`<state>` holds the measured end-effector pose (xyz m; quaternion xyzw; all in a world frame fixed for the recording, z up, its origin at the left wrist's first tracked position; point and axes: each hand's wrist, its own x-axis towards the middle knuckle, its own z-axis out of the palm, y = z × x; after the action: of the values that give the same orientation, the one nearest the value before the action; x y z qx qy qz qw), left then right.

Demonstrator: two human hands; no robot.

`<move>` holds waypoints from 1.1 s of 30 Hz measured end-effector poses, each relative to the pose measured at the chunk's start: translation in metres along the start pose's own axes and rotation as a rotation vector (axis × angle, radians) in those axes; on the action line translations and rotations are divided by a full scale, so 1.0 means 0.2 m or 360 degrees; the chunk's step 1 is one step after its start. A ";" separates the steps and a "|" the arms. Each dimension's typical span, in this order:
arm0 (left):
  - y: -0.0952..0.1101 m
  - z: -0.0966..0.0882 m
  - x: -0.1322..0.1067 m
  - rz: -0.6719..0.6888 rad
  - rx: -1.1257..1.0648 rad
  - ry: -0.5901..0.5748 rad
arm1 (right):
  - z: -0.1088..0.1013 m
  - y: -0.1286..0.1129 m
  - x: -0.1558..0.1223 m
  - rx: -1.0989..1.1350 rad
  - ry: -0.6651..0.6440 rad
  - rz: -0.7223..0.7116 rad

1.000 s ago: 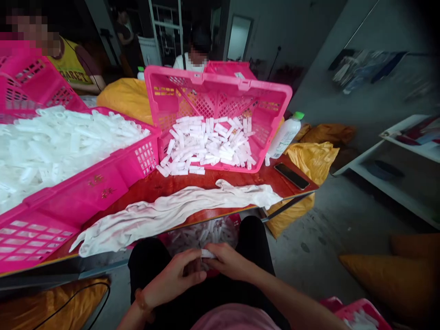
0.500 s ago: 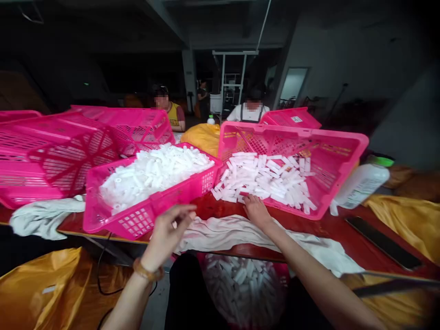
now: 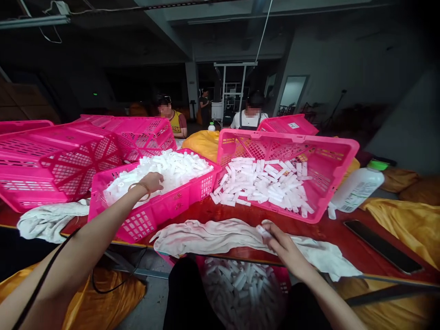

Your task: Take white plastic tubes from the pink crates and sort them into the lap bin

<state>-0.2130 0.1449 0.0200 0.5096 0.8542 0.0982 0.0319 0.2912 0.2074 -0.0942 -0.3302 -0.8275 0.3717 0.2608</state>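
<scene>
My left hand (image 3: pixel 153 182) reaches over the left pink basket (image 3: pixel 168 204), which is heaped with small white plastic tubes (image 3: pixel 172 165). Its fingers are bent and slightly apart at the heap, with nothing visible in them. Above the pale cloth (image 3: pixel 213 236) at the table's front edge, my right hand (image 3: pixel 283 245) pinches a short white tube (image 3: pixel 264 231) between thumb and fingers. A second pink basket (image 3: pixel 332 172) lies tipped on its side behind that hand. More white tubes (image 3: pixel 268 183) spill from it onto the red tabletop (image 3: pixel 202 206).
Right of the tipped basket stand a clear bottle with a green cap (image 3: pixel 359 188) and a dark phone (image 3: pixel 383 245). More pink baskets (image 3: pixel 65 160) crowd the left. A bag of white tubes (image 3: pixel 244 288) sits below the table edge. Two people (image 3: pixel 252 117) sit across.
My left hand has moved from in front of the left basket up into its heap. My right hand has drawn back from the tipped basket toward me, now with a white tube in it.
</scene>
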 end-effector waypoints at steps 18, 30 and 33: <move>0.74 0.39 -1.02 0.0614 -0.1170 0.0294 | 0.23 -0.14 -0.37 0.0824 -0.0146 0.0100; 1.01 0.72 -1.30 0.0850 -0.1218 -0.0271 | 0.33 -0.20 -0.43 -0.0066 0.0002 -0.0271; 1.01 0.76 -1.33 0.0681 -0.1434 -0.0358 | 0.34 -0.21 -0.42 -0.0003 -0.0011 -0.0261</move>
<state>0.1126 0.0254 -0.1002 0.6161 0.5949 0.4055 0.3194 0.2846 0.0931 -0.1178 -0.2602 -0.8530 0.3493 0.2874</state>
